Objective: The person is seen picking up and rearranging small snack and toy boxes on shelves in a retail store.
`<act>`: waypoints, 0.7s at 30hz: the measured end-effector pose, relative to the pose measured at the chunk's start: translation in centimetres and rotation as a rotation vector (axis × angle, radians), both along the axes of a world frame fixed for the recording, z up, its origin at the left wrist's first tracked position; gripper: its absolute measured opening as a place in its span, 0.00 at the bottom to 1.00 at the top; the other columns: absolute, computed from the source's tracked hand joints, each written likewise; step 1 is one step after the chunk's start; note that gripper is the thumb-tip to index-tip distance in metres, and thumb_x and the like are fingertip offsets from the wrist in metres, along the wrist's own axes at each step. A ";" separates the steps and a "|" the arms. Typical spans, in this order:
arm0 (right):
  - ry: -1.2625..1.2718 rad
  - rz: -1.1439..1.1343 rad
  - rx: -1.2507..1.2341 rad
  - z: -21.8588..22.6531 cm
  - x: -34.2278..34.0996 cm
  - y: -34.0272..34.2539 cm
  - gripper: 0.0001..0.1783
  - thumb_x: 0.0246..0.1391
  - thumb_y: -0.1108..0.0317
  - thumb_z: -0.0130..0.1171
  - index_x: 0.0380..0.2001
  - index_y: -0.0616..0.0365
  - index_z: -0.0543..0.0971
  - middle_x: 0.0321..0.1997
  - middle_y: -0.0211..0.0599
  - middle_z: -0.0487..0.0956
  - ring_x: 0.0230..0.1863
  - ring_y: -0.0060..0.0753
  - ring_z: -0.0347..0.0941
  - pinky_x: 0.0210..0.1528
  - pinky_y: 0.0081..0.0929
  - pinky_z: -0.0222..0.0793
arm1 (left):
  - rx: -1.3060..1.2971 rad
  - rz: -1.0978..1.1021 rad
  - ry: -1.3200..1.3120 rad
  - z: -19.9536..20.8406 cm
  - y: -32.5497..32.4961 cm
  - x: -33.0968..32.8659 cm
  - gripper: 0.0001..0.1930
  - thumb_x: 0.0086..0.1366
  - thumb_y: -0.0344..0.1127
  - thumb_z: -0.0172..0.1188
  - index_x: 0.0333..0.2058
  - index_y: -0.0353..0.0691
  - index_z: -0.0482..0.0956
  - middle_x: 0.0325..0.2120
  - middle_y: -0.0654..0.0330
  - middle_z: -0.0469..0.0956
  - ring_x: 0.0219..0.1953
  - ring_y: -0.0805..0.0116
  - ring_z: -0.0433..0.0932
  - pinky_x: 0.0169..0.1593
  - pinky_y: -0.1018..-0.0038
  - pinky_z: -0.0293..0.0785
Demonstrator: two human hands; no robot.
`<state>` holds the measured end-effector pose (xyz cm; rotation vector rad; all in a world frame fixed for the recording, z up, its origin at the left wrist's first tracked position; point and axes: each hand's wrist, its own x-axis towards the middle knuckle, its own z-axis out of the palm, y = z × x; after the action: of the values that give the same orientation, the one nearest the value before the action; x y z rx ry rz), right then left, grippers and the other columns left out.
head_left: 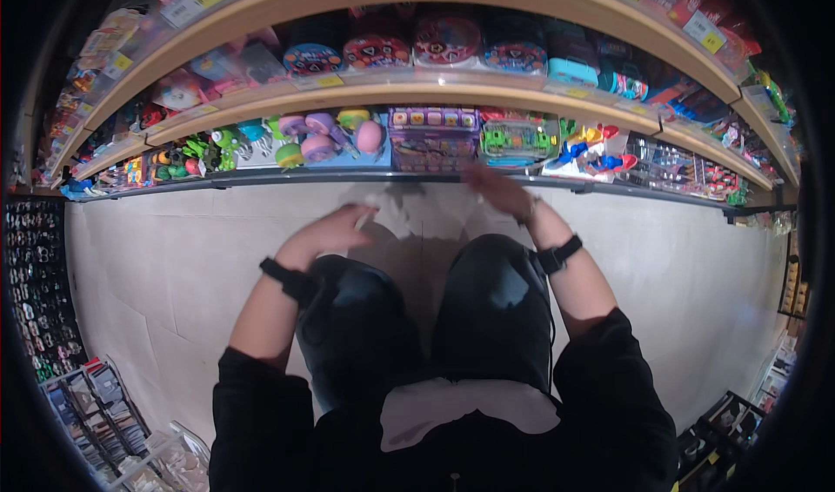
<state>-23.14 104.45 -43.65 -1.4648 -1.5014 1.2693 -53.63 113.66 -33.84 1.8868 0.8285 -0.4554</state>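
My left hand (335, 231) hovers over my left knee, its thumb and fingers apart and nothing in it. My right hand (500, 194) reaches forward by the front edge of the bottom shelf, slightly blurred, fingers stretched out, with nothing visible in it. Just beyond it are purple boxes (432, 151) in a stack and a clear package with a green toy vehicle (519, 139). Pink and purple headphone-like toys (323, 135) lie further left on that shelf. To the right sit red, blue and yellow toy figures (596, 150).
Round red and blue tins (376, 53) and a turquoise case (572, 71) stand on the shelf above. Wooden shelf edges (417, 93) curve across in front of me. Pale floor tiles (174, 274) lie around my knees. A rack of small hanging items (39, 283) stands at far left.
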 end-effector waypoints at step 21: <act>-0.135 -0.914 -0.371 -1.0 3.1 8.3 0.19 0.49 0.59 0.52 0.29 0.70 0.73 0.26 0.41 0.76 0.34 0.30 0.74 0.27 0.22 0.68 | 0.500 0.620 -0.047 -5.2 6.4 13.9 0.20 0.49 0.39 0.51 0.32 0.22 0.73 0.32 0.36 0.73 0.44 0.45 0.69 0.47 0.65 0.64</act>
<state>-20.05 112.72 -44.63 -2.1471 -0.5002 0.8868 -39.76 120.03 -39.08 1.9301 1.5276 0.2007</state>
